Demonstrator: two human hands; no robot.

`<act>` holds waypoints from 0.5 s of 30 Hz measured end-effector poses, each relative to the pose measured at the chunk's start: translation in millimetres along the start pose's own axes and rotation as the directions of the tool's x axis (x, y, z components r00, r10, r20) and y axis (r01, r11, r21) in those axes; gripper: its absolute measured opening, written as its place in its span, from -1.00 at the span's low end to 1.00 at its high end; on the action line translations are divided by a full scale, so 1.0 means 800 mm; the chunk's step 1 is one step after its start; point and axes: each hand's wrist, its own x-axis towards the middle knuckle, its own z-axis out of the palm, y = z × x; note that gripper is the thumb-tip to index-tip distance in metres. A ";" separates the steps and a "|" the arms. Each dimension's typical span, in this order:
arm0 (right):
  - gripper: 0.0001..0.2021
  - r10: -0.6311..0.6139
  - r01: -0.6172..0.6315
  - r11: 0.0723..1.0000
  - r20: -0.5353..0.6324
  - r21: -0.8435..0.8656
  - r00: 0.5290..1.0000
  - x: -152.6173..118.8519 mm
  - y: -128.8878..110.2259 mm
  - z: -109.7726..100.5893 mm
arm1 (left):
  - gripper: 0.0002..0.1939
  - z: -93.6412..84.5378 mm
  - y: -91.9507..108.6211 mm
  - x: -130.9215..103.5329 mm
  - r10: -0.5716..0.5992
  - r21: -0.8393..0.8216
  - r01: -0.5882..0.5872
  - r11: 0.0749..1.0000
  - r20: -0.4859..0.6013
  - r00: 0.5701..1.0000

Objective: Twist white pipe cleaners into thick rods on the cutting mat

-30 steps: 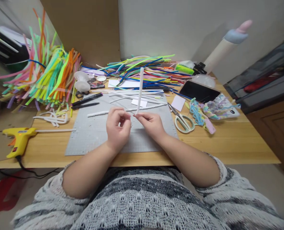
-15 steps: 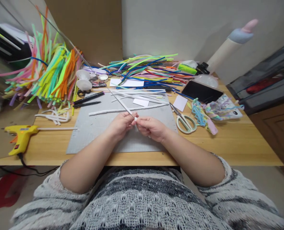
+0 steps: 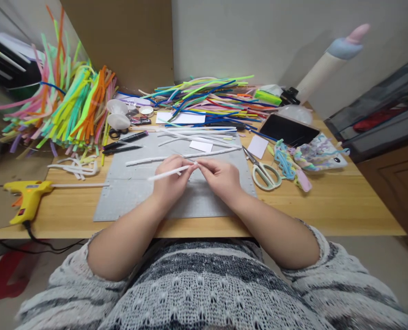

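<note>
My left hand (image 3: 172, 185) and my right hand (image 3: 223, 178) meet over the grey cutting mat (image 3: 204, 204), fingertips nearly touching. Both are closed in a pinch on a white pipe cleaner (image 3: 168, 173). One length of it runs left across the back of my left hand, its far end blurred. The bit between my fingertips is mostly covered, so its shape there does not show clearly. Just beyond my hands a thicker white fuzzy stem (image 3: 144, 162) lies across the mat, with several thinner white stems (image 3: 204, 133) behind it.
Green-handled scissors (image 3: 266, 176) lie right of the mat, near a phone (image 3: 289, 129) and a patterned pouch (image 3: 317, 156). On the left are a yellow glue gun (image 3: 30, 195), black markers (image 3: 124, 143) and a large bundle of coloured pipe cleaners (image 3: 75, 107). More coloured stems (image 3: 207, 98) line the back.
The pipe cleaner's long free part has swung from pointing up and away to lying leftward across my left hand. Both hands have turned, and their fingertips have risen slightly.
</note>
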 end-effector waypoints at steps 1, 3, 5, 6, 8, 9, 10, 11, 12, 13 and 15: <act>-0.78 -0.047 0.048 0.993 0.019 -0.105 0.999 -0.002 -0.004 -0.003 | -0.83 -0.002 -0.002 0.002 0.114 0.090 -0.114 0.989 0.007 0.993; -0.76 -0.117 0.131 0.955 0.068 -0.268 0.991 -0.005 -0.011 -0.006 | -0.83 -0.006 -0.003 0.008 0.232 0.247 -0.230 0.941 0.019 0.972; -0.73 -0.162 0.186 0.931 0.100 -0.315 0.982 -0.007 -0.017 -0.007 | -0.81 -0.009 -0.002 0.014 0.257 0.356 -0.247 0.901 0.021 0.966; -0.74 -0.172 0.195 0.935 0.101 -0.297 0.980 -0.008 -0.018 -0.007 | -0.80 -0.010 0.000 0.018 0.262 0.388 -0.251 0.887 0.025 0.965; -0.75 -0.137 0.150 0.965 0.072 -0.214 0.988 -0.009 -0.018 -0.005 | -0.80 -0.011 0.006 0.022 0.288 0.426 -0.286 0.858 0.061 0.956; -0.74 -0.089 0.097 0.982 0.054 -0.162 0.995 -0.008 -0.016 -0.004 | -0.81 -0.012 0.009 0.022 0.309 0.437 -0.310 0.844 0.075 0.948; -0.72 -0.027 0.031 0.994 0.042 -0.102 0.999 -0.007 -0.014 -0.002 | -0.83 -0.012 0.013 0.021 0.334 0.446 -0.326 0.833 0.065 0.940; -0.69 0.037 -0.036 0.999 0.040 -0.026 0.999 -0.005 -0.012 -0.001 | -0.86 -0.013 0.016 0.018 0.360 0.453 -0.332 0.827 0.026 0.932; -0.67 0.094 -0.097 0.993 0.048 0.072 0.994 -0.002 -0.009 0.000 | -0.89 -0.014 0.019 0.014 0.393 0.452 -0.334 0.827 -0.040 0.919; -0.66 0.139 -0.148 0.971 0.062 0.188 0.988 0.001 -0.007 0.001 | -0.90 -0.014 0.021 0.008 0.427 0.438 -0.336 0.834 -0.126 0.895; -0.68 0.220 -0.241 0.878 0.098 0.413 0.970 0.008 -0.004 0.000 | -0.89 -0.013 0.022 -0.004 0.444 0.347 -0.334 0.876 -0.311 0.841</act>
